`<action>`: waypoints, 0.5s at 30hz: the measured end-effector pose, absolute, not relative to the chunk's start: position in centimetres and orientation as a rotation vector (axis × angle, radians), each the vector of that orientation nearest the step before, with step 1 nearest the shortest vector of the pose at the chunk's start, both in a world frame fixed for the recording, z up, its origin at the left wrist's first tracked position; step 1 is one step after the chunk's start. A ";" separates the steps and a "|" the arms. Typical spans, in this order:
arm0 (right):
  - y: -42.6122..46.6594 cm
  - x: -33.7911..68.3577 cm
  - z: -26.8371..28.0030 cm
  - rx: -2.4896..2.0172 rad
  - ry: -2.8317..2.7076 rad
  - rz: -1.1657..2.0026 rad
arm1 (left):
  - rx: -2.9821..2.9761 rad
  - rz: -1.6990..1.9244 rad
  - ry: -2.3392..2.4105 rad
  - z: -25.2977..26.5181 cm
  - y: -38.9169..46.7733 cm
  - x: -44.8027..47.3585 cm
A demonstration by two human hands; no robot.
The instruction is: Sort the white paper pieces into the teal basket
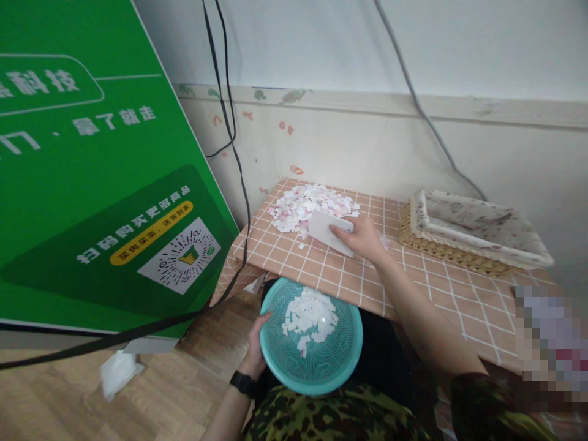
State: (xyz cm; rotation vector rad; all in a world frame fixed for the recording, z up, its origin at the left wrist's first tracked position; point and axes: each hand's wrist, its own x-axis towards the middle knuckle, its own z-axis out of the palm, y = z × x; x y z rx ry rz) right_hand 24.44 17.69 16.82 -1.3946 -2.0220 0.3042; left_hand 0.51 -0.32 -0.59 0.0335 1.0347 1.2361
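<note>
My left hand [258, 343] grips the left rim of a teal plastic colander [271, 361], with the fingers largely hidden behind it. Torn white paper scraps [311, 315] lie in the colander, which sits just below the table's front edge. Over the table, my right hand [361, 236] holds a flat white plastic scraper [328, 231], thumb on its upper face. The scraper is tilted beside a heap of white and pinkish paper scraps [307, 205], its far edge touching or nearly touching the heap.
A cloth-lined wicker basket [408, 226] stands right on the checked tablecloth [445, 291]. A green printed panel [114, 184] rises at left, with a black strap [245, 220] crossing before it. A white bag-like item [118, 373] lies on the floor. A wall [367, 159] closes off the back.
</note>
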 end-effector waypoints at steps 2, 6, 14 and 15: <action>17.6 23.9 16.6 -1.346 -2.011 0.324 | 0.023 1.232 1.038 -0.3 -0.3 0.6; 17.6 23.4 16.5 -1.310 -2.063 0.365 | 0.022 1.253 1.033 0.0 -0.3 0.7; 17.6 23.8 17.0 -1.362 -2.024 0.357 | 0.029 1.233 1.026 -0.2 -0.3 0.6; 17.6 23.8 17.0 -1.357 -2.037 0.358 | 0.020 1.239 1.027 -0.1 -0.3 0.6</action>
